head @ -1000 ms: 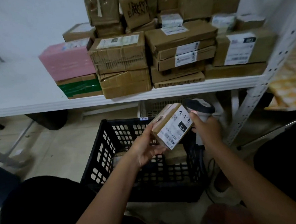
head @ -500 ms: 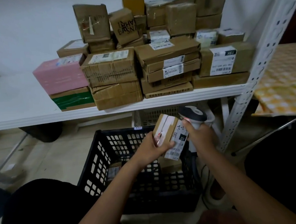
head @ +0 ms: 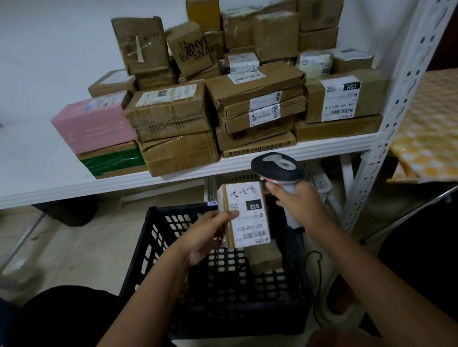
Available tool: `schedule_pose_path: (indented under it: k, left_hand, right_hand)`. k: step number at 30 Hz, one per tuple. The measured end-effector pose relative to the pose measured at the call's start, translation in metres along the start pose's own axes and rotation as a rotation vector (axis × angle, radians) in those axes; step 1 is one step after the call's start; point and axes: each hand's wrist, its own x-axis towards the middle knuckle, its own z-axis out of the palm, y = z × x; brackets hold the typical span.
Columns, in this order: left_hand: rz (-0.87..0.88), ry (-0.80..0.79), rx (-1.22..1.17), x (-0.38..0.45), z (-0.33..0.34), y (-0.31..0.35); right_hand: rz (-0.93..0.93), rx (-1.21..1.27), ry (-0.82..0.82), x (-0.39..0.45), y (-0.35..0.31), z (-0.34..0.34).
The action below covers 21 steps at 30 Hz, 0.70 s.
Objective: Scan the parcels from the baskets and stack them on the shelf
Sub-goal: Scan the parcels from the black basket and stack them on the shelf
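- The left hand (head: pixel 209 235) grips a small parcel (head: pixel 243 215) from its left side, thumb curled across the white label and fingers behind the box.
- The parcel is held above the crate, label up toward the camera; the label carries handwriting, a black patch reading 032 and a barcode at its near end.
- The right hand (head: pixel 300 205) is wrapped round the handle of a scanner (head: pixel 276 167), at 3 o'clock of the parcel and just beside it.
- The scanner's head sits at 1 o'clock of the parcel, its nose turned toward the label; whether it touches the box cannot be told.
- A dark cord (head: pixel 299 252) hangs from the scanner's handle, down along the crate's right wall.
- Below both hands stands a black perforated crate (head: pixel 156 232) on the floor, with another brown box (head: pixel 263 257) lying inside at 6 o'clock of the held parcel.
- At 12 o'clock of the hands runs a white shelf (head: pixel 32 170), with stacked parcels (head: pixel 258 101) heaped on its right half.
- A pink box (head: pixel 94 125) lies at the left end of that stack, on a box with green tape (head: pixel 113 161).
- A pale basket (head: pixel 318 183) sits under the shelf, behind the scanner.
- A white perforated upright (head: pixel 396 102) rises at 2 o'clock, and a yellow checked cloth (head: pixel 436 131) lies at 3 o'clock beyond it.
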Motion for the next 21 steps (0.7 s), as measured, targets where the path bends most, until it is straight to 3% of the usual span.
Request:
schedule_pose_path:
  k: [9,14,21]
  left_hand:
    - [0.035,0.174,-0.234,-0.002,-0.023,-0.005]
    - [0.054,0.245,-0.281,0.001,-0.019,-0.012]
    - [0.056,0.261,-0.32,0.0,-0.017,-0.013]
  right_hand:
    - [-0.009,-0.24,-0.294,0.002,-0.048,-0.028]
    - [0.098,-0.296,-0.472,-0.005,-0.066,-0.033]
    - [0.159,-0.353,-0.535,-0.008,-0.073,-0.031]
